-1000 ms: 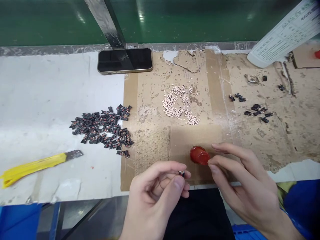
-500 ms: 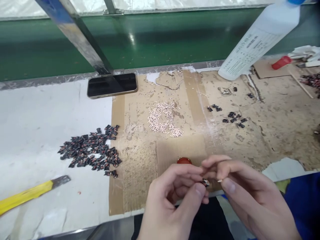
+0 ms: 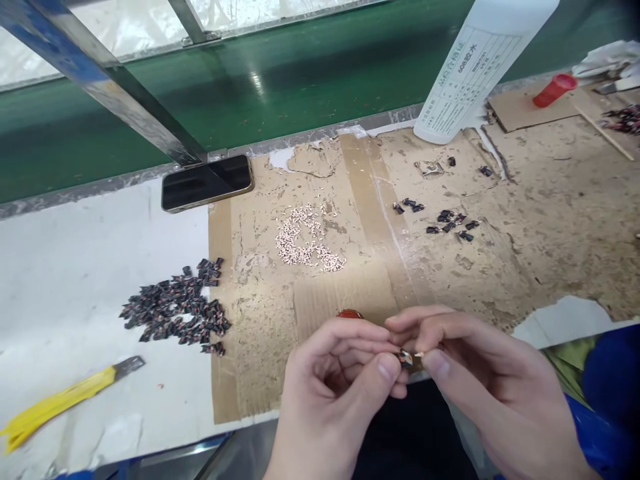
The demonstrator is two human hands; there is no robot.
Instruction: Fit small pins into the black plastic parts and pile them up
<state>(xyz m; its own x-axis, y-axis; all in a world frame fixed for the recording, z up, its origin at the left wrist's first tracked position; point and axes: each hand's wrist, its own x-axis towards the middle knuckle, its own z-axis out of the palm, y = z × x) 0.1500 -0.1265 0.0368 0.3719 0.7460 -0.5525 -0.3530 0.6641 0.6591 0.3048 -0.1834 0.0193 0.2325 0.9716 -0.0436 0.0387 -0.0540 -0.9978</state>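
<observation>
Nearest, two bare hands are seen at the edge of a worktop [image 3: 75,267] covered in white sheeting and brown cardboard. A small black piece with an orange-and-silver end [image 3: 405,359] is pinched in the fingers of the left hand [image 3: 340,393]. Just beside that end, a tiny pale sliver [image 3: 419,355] is gripped by the fingertips of the right hand [image 3: 505,387]. No join between the two can be made out, so this piece is judged unfinished.

Behind the left hand, a round red container [image 3: 349,314] is mostly hidden. A yellow-handled knife with a flat grey blade [image 3: 65,403] is laid at the left.

Farther in, a large heap of small black pieces [image 3: 175,307] is spread at the left, and a scatter of tiny pale pinkish bits [image 3: 300,243] at the centre. To the right, a few black pieces in loose clusters [image 3: 450,223] are seen. Which group is finished cannot be told, but plenty of pale bits are left.

At the back, a black phone [image 3: 207,183], a tilted white labelled bottle [image 3: 480,73] and a red plastic cup [image 3: 555,90] are placed.
</observation>
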